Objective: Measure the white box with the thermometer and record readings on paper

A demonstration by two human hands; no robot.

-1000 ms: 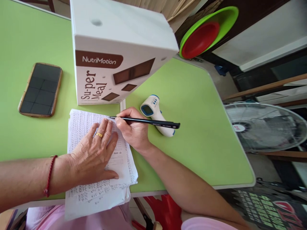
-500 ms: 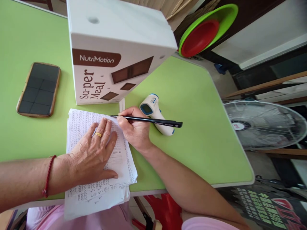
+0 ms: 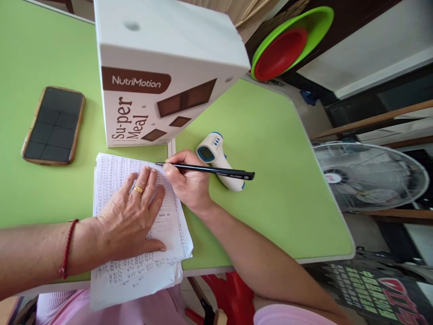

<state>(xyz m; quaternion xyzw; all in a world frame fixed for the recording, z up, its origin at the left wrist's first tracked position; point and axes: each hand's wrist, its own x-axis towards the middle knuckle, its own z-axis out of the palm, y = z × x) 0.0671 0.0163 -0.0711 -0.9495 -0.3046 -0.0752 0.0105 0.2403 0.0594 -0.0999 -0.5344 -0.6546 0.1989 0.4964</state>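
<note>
Sheets of paper [image 3: 111, 180] covered in rows of handwriting lie stacked at the near edge of the green table. Flat on the top sheet rests my left hand [image 3: 131, 216], its fingers stretched out, with a gold ring on one finger. My right hand [image 3: 189, 183] is closed around a black pen [image 3: 223, 171]. The pen's tip touches or nearly touches the upper right part of the page, just beyond my left fingertips. Behind the right hand lies a white and blue infrared thermometer [image 3: 219, 158], partly covered by the pen.
A tall white NutriMotion box [image 3: 135, 104] stands just behind the papers. To the left is a smartphone [image 3: 54, 126] in a brown-edged case. Past the green table's [image 3: 287, 212] right edge stand a fan [image 3: 372, 176] and green and red basins [image 3: 280, 49].
Both hands and the pen keep almost the same place on the paper. The whole view has shifted very slightly.
</note>
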